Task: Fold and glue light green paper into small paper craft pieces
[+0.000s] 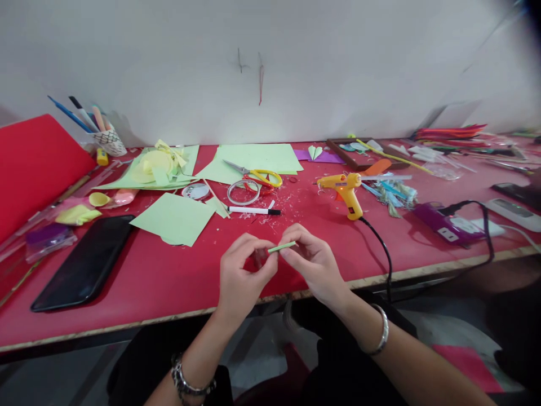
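Between my two hands, just above the table's front edge, is a small strip of folded green paper (282,247). My left hand (245,265) pinches its left end between thumb and fingertips. At its other end, the thumb and fingers of my right hand (310,259) close on it. The strip is seen almost edge-on, so its full shape cannot be made out. Beyond the hands lie a white marker with a black cap (253,210), a roll of tape (244,192) and yellow-handled scissors (257,173).
A yellow glue gun (344,189) stands right of centre, its black cord running over the front edge. A black phone (87,262) lies left, near a green sheet (175,217). A purple power strip (443,223) sits right. Behind are a pen cup (109,140) and a brown tray (359,160).
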Demonstrator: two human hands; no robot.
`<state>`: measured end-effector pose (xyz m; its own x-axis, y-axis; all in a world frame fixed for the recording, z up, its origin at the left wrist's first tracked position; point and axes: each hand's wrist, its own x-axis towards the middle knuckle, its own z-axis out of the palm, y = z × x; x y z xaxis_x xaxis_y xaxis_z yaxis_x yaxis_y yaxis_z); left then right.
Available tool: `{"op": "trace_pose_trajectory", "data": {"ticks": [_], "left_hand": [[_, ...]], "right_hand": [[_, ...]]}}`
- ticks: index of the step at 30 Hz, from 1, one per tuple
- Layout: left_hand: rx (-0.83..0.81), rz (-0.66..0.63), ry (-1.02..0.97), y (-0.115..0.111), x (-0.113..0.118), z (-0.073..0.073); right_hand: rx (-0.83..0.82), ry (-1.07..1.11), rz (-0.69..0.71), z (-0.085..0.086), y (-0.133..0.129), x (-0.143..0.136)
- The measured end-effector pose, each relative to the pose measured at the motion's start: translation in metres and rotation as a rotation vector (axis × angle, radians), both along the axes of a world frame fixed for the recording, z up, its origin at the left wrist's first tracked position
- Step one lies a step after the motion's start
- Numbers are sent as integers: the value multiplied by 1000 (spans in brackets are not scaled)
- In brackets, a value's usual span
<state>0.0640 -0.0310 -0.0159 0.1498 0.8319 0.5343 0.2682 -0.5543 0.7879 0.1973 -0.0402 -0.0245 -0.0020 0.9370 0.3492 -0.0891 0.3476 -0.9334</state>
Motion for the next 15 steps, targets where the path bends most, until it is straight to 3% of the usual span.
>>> {"op": "trace_pose_trajectory", "data": {"ticks": [15], "left_hand": [[-272,-24,-158,4,2,-8]], "right_hand": [[-173,125,26,-2,2,-4]]}}
